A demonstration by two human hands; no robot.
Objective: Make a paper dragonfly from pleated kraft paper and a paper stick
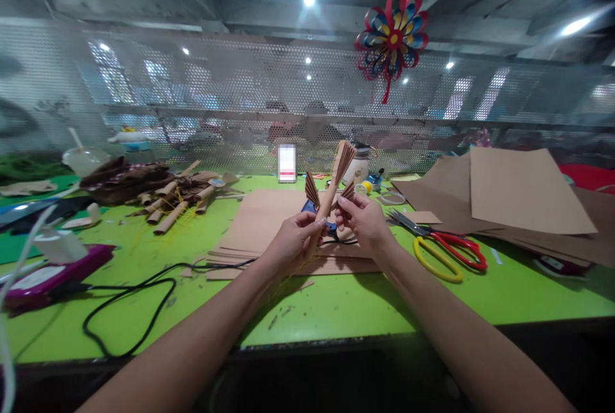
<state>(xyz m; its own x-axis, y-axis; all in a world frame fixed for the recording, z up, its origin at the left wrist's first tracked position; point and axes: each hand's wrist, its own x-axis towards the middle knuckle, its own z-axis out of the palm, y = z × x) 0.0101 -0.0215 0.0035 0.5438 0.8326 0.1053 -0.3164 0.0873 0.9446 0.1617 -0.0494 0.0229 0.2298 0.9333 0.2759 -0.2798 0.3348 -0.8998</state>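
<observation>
Above the table's middle, my left hand (294, 240) is closed around the lower end of a brown paper craft (329, 194). It has a narrow rolled stem and a pleated fan at its top, and it leans to the right. A smaller pleated paper wing (312, 189) sticks out on its left side. On the other side, my right hand (364, 221) pinches a matching pleated wing (346, 193) between thumb and fingers. Beneath both hands lies a stack of brown paper sheets (254, 218). A blue tool with a black cord is partly hidden behind the hands.
Red-and-yellow-handled scissors (437, 250) lie right, before large brown sheets (523, 192). Rolled paper pieces with yellow string (170, 208) are piled left, behind a purple power strip (57, 275) and black cord (158, 310). A phone (287, 163) stands at the back by a perforated screen.
</observation>
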